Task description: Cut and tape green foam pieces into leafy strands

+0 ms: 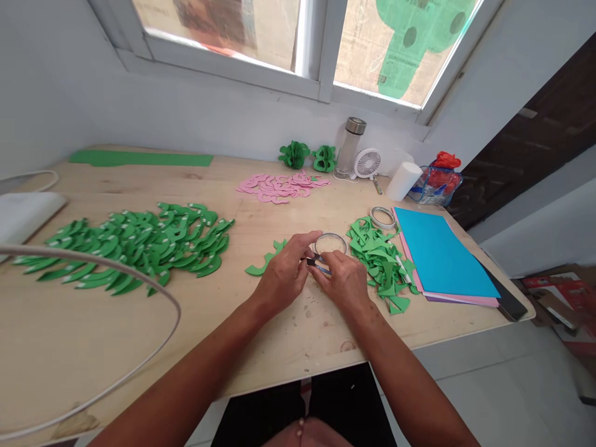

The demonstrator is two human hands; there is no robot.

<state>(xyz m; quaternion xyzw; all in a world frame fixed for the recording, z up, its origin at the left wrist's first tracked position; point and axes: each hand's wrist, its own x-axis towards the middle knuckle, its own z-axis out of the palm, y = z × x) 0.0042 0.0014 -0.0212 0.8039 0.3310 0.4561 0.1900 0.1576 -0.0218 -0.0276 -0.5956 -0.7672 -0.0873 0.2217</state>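
My left hand (285, 273) and my right hand (345, 276) meet over the middle of the table. A slim tool (321, 267) with a black end and a shiny bluish-grey body lies in my right fingers; its exact kind is unclear. My left fingers are closed at the tool's black end, and what they pinch is hidden. Just beyond my fingertips lies a thin roll of tape (331, 234). A curved green paper piece (256, 270) shows beside my left hand, partly covered by it.
To the left spreads a pile of curved green pieces (139, 245) with small white patches. Green scraps (382, 257), another tape roll (382, 216) and blue sheets (442, 251) lie right. Pink cutouts (279, 186), a bottle (350, 146) and a fan (367, 162) are behind. A cable (177, 304) arcs front left.
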